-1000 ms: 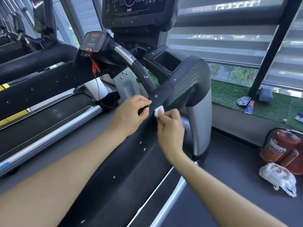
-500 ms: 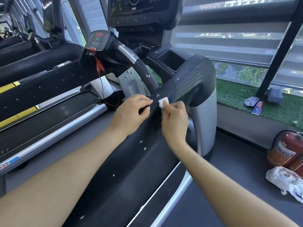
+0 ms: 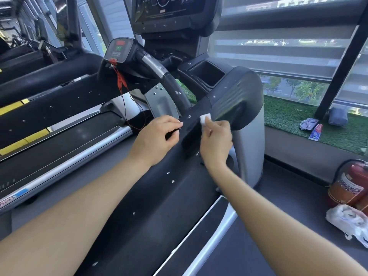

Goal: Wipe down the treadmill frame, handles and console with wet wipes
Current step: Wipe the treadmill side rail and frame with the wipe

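My right hand (image 3: 216, 140) pinches a small folded white wet wipe (image 3: 205, 118) and presses it against the black side handrail (image 3: 159, 196) of the treadmill, just below the rounded black end cover (image 3: 239, 96). My left hand (image 3: 157, 138) lies on the same rail a little to the left, its fingers curled over the rail's edge. The curved grey-and-black handle (image 3: 169, 80) rises behind the hands toward the small control pod (image 3: 119, 50). The console screen (image 3: 171, 10) sits at the top. White specks dot the rail.
A red safety cord (image 3: 121, 80) hangs from the control pod. A cup-holder recess (image 3: 207, 73) sits behind the handle. A red fire extinguisher (image 3: 352, 184) and a crumpled white bag (image 3: 348, 220) lie on the floor at right. Another treadmill (image 3: 49, 116) stands to the left.
My right hand has slid the wipe a little up the handrail toward the end cover. My left hand keeps its place on the rail. The camera has shifted slightly.
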Demonstrator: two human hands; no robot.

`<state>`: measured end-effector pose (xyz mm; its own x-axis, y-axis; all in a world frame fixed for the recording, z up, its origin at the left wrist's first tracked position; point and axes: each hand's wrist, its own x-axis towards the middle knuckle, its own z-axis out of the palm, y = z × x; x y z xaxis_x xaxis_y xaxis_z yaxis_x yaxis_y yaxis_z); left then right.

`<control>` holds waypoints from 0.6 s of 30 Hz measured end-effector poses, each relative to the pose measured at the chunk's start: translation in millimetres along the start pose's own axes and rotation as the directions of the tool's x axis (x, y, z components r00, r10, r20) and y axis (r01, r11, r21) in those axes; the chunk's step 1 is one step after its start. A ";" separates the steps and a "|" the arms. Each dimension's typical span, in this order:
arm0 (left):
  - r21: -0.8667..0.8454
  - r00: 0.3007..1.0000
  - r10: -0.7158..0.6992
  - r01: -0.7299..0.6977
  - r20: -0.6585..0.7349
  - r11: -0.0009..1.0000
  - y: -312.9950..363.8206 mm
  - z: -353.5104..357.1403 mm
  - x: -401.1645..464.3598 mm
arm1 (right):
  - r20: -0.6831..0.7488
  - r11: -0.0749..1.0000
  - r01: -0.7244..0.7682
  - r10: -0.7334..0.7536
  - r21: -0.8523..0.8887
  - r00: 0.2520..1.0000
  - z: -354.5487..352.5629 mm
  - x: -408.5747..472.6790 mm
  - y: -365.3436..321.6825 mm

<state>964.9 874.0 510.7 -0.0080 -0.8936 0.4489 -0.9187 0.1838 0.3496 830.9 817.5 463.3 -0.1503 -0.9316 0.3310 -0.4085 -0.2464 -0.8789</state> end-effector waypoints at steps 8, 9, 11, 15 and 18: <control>0.009 1.000 0.004 -0.004 -0.016 1.000 0.6 0.5 -0.4 | -0.019 0.993 -0.068 0.070 0.102 0.997 2.6 15.2 6.7; 0.012 1.000 0.001 -0.001 -0.015 1.000 0.6 0.3 -0.3 | -0.023 0.975 -0.167 0.172 0.144 0.985 2.9 25.6 11.0; 0.020 1.000 -0.002 0.002 -0.013 1.000 1.1 -0.4 -0.5 | -0.032 0.944 -0.279 0.289 0.178 0.957 7.2 34.6 23.4; 0.026 1.000 -0.004 0.004 -0.019 1.000 3.0 -0.3 -1.1 | 0.006 0.941 -0.270 0.275 0.202 0.961 11.8 3.2 25.1; 0.050 1.000 0.011 -0.010 -0.014 0.999 3.4 -0.8 -1.2 | 0.087 0.969 -0.102 0.084 0.226 0.993 8.9 -44.8 11.4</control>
<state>962.1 876.0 512.0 -0.0126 -0.8858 0.4639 -0.9372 0.1722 0.3033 840.9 854.1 435.5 -0.1055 -0.9686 0.2251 -0.1774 -0.2044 -0.9627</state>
